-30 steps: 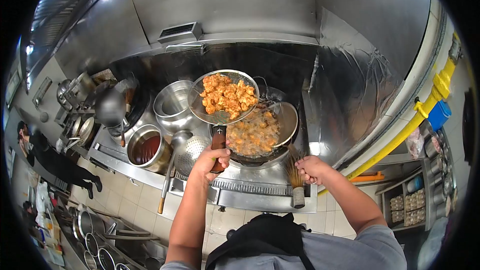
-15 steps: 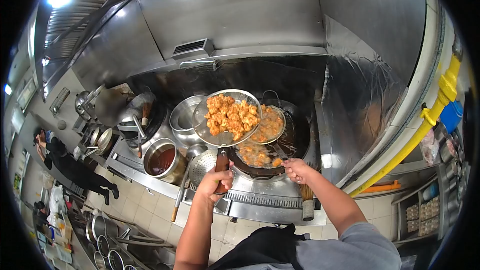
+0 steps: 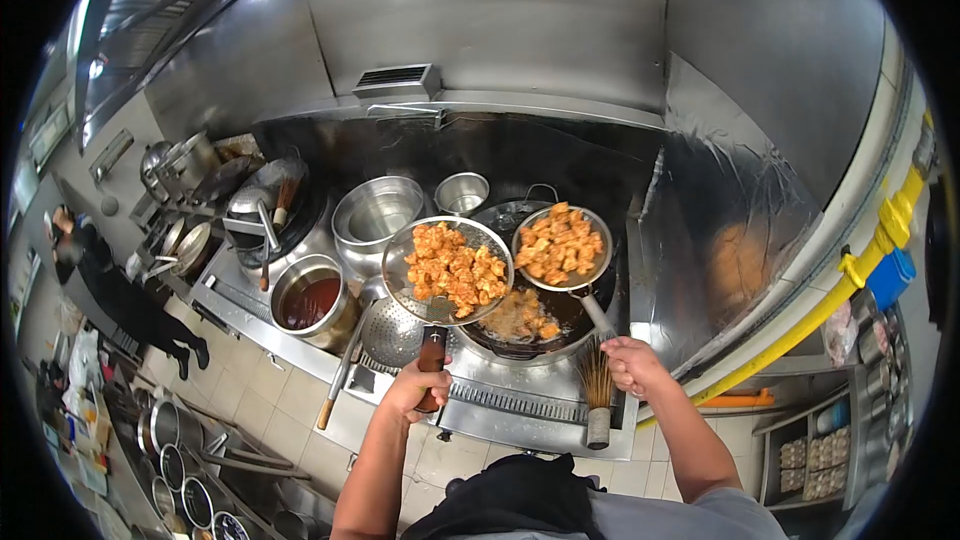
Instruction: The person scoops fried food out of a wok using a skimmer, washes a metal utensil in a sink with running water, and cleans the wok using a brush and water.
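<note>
My left hand (image 3: 418, 387) is wrapped round the dark wooden handle of a wide mesh strainer (image 3: 397, 280), which holds a heap of golden fried pieces (image 3: 455, 268). In my right hand (image 3: 633, 365) is the metal handle of a smaller strainer (image 3: 601, 274), loaded with more fried pieces (image 3: 561, 246). Both strainers are raised over the stove. Below them, a black wok (image 3: 600, 318) holds dark oil, with a cluster of frying pieces (image 3: 520, 316) in foam. A bamboo brush (image 3: 596, 390) stands beside my right hand.
Left of the wok are a pot of dark red liquid (image 3: 311, 303), a perforated ladle (image 3: 392, 332) and a metal basin (image 3: 377, 212). A small metal bowl (image 3: 462, 194) sits behind. A yellow pipe (image 3: 800, 316) runs along the right. Another person (image 3: 115, 285) stands at far left.
My right hand has lifted the smaller strainer out of the wok, up and to the right, with fried pieces in it. The left strainer stays raised, slightly lower.
</note>
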Tool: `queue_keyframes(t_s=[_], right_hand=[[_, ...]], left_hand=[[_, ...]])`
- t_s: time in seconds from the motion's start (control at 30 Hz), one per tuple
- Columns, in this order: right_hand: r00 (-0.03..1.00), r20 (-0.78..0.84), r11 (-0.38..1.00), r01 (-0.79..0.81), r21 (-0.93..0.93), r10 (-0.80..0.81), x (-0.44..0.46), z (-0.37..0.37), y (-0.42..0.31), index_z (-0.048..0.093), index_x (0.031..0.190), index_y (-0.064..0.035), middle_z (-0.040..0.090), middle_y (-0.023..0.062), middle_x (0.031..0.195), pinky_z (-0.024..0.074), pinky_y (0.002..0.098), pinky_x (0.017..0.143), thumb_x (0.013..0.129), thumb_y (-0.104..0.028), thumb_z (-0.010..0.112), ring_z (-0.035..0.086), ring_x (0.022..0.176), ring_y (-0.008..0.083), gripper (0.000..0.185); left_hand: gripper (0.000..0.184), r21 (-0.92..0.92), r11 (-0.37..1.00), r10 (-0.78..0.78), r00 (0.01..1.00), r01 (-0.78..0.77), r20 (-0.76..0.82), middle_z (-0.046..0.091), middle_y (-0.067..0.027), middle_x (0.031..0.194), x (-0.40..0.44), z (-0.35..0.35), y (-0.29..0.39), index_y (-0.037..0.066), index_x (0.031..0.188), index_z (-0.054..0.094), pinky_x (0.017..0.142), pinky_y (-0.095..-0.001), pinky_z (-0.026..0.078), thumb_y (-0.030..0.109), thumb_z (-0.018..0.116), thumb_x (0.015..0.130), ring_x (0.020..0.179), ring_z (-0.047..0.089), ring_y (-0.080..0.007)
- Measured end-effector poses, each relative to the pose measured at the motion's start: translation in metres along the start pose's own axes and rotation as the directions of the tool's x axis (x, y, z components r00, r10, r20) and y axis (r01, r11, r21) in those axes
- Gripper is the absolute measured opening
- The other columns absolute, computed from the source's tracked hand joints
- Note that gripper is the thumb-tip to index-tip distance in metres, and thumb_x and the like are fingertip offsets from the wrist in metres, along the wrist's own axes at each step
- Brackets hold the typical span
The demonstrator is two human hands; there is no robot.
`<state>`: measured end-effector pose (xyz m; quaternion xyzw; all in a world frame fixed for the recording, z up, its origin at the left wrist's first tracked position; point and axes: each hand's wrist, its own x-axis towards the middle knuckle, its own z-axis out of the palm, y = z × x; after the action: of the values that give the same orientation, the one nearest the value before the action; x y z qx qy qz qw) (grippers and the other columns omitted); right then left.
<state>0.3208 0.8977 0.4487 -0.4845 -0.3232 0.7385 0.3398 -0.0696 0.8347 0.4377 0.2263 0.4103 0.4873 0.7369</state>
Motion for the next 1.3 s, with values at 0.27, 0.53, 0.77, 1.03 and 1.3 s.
queue_keyframes(t_s=[0.27, 0.53, 0.77, 1.03, 1.3], right_hand=[[0.999, -0.029, 0.985, 0.017, -0.169, -0.022, -0.063, 0.028, -0.045, 0.047, 0.102, -0.0069, 0.039, -0.0020, 0.055, 0.0197, 0.0230, 0.026, 0.091, -0.011, 0.049, 0.031, 0.032, 0.0067, 0.012], [0.974, -0.214, 0.880, -0.040, -0.474, -0.071, -0.055, 0.033, -0.047, 0.049, 0.107, -0.0069, 0.046, 0.0016, 0.058, 0.0308, 0.0298, 0.031, 0.089, -0.012, 0.052, 0.039, 0.036, 0.0117, 0.018], [0.848, -0.152, 0.157, -0.082, -0.984, -0.508, -0.040, 0.056, -0.004, 0.046, 0.111, -0.0025, 0.063, 0.0296, 0.084, 0.0464, 0.0550, 0.076, 0.090, -0.017, 0.040, 0.061, 0.083, 0.0465, 0.026], [0.806, -0.115, 0.103, -0.068, -0.992, -0.581, -0.055, 0.052, -0.021, 0.046, 0.109, -0.0027, 0.062, 0.0292, 0.077, 0.0464, 0.0560, 0.072, 0.091, -0.016, 0.042, 0.061, 0.077, 0.0472, 0.022], [0.838, -0.097, 0.142, -0.023, -0.990, -0.537, -0.066, 0.046, -0.021, 0.048, 0.113, -0.0029, 0.061, 0.0303, 0.082, 0.0437, 0.0571, 0.075, 0.089, -0.012, 0.047, 0.057, 0.082, 0.0499, 0.025]], left_hand=[[0.044, 0.160, 0.987, -0.012, 1.000, 0.012, 0.000, 0.049, -0.0039, 0.066, 0.027, 0.008, -0.011, 0.000, 0.109, 0.044, 0.046, -0.0269, 0.041, -0.005, 0.065, 0.071, 0.050, 0.046, -0.0118], [0.043, 0.214, 0.974, -0.083, 0.996, 0.076, 0.027, 0.048, -0.0026, 0.061, 0.065, 0.028, -0.024, 0.000, 0.107, 0.043, 0.044, -0.0278, 0.042, -0.006, 0.066, 0.071, 0.047, 0.048, -0.0132], [0.040, -0.053, 0.985, -0.151, 0.973, 0.162, 0.172, 0.049, -0.0033, 0.067, 0.087, 0.035, -0.046, 0.000, 0.108, 0.043, 0.049, -0.0273, 0.042, -0.006, 0.062, 0.073, 0.053, 0.046, -0.0113], [0.039, -0.142, 0.971, -0.140, 0.940, 0.192, 0.311, 0.046, 0.0016, 0.069, 0.061, 0.031, -0.055, 0.003, 0.112, 0.046, 0.049, -0.0218, 0.037, -0.002, 0.062, 0.076, 0.054, 0.042, -0.0066], [0.044, -0.062, 0.986, -0.134, 0.953, 0.156, 0.270, 0.048, -0.0016, 0.069, 0.066, 0.018, -0.063, 0.004, 0.115, 0.045, 0.049, -0.0252, 0.040, -0.001, 0.062, 0.075, 0.053, 0.045, -0.0097]])
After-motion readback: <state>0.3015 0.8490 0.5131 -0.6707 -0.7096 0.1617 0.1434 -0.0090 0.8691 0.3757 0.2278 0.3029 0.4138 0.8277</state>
